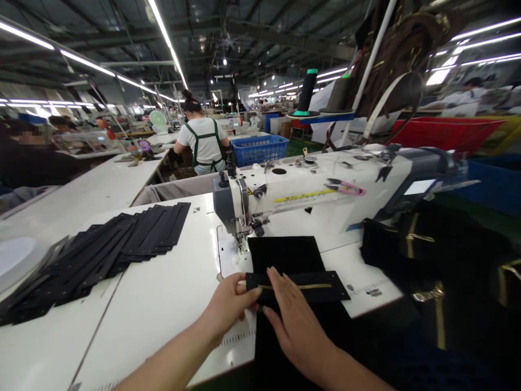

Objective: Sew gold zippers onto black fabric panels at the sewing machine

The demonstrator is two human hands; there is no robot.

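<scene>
A black strip (317, 286) with a gold line along its middle, perhaps a zipper, lies crosswise over a larger black fabric panel (291, 253) on the sewing table. My left hand (233, 304) pinches the strip's left end between thumb and fingers. Flat across the strip, left of its middle, rests my right hand (291, 315), its fingers stretched out and thumb apart. Just beyond the panel's far left corner is the needle area of a white sewing machine (301, 187). The panel's near part hangs over the table's front edge.
Many black strips (109, 247) lie fanned out at left. Black pieces with gold zippers (438, 315) are heaped at right. Pink-handled thread snips (345, 187) rest on the machine arm. A blue basket (260, 150) and a co-worker (202, 136) are beyond.
</scene>
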